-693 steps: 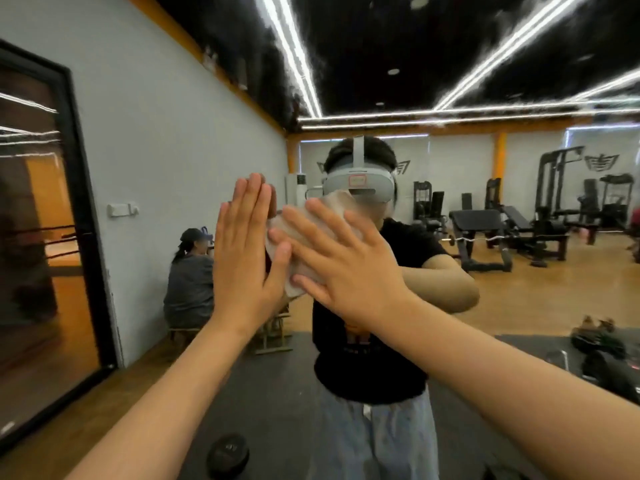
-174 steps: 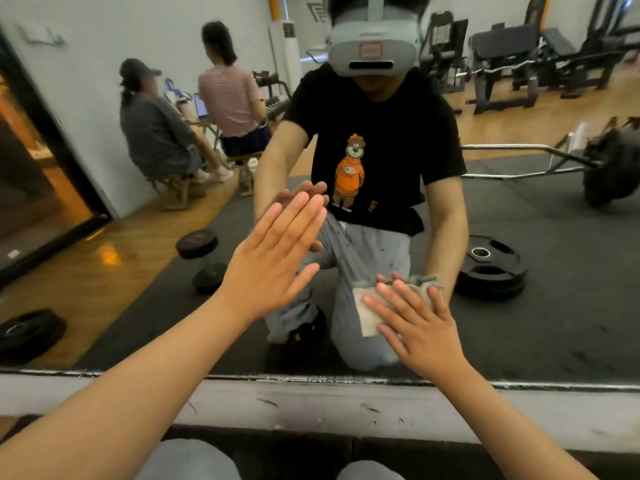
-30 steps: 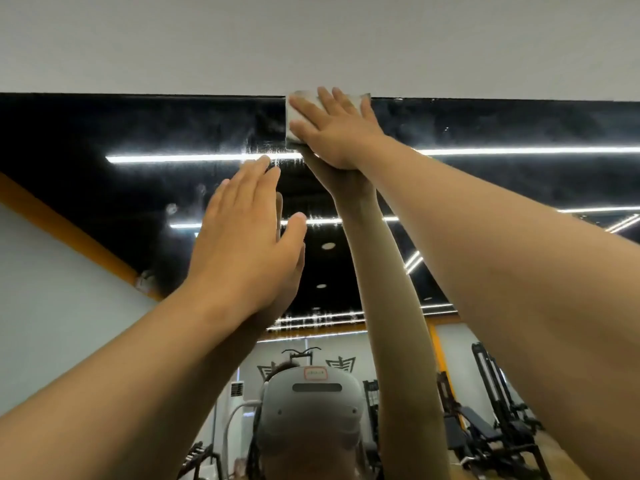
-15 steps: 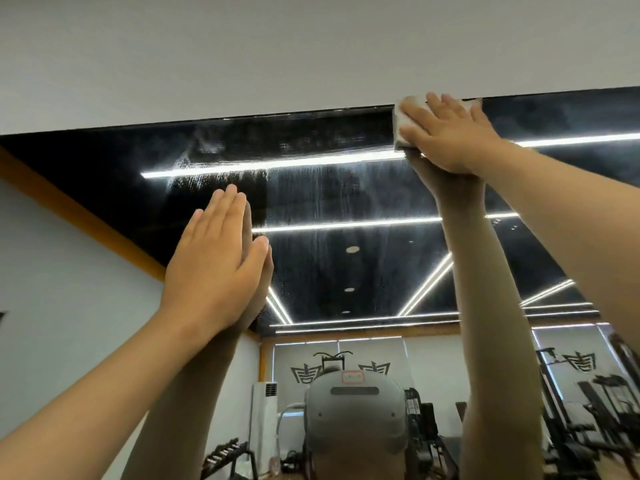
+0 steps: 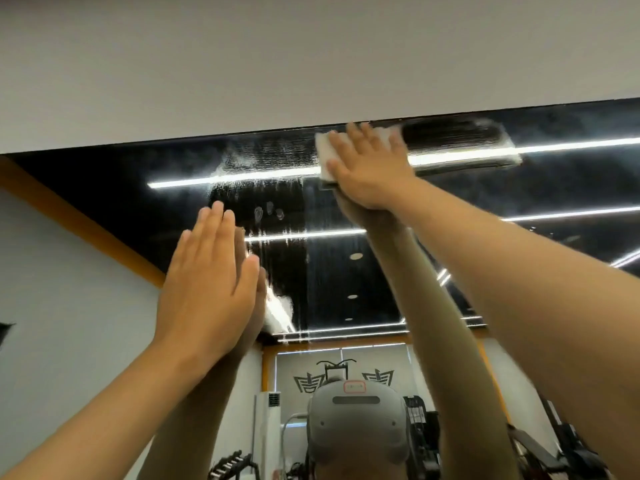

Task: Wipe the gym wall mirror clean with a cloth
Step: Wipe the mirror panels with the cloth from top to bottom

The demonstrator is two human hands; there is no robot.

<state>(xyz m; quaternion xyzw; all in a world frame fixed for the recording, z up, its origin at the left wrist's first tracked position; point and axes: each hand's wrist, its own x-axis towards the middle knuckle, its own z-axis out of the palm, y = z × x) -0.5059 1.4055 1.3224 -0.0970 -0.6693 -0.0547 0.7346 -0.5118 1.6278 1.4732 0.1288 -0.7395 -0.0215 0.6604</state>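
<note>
**A:** What is hidden?
**B:** Cloth — mostly covered by the right hand, whose straight fingers press it at the mirror's top edge.
**A:** And the left hand?
**B:** Fingers straight — palm flat on the glass, lower left.

The wall mirror carries everything here, and its top edge meets the pale wall above. A white cloth lies flat on the glass just under that edge, pressed there by the right grip with straight, spread fingers. Lower and to the left, the left grip lies flat against the glass, meeting its own reflection. Hazy streaks and three fingerprints mark the glass between them.
</note>
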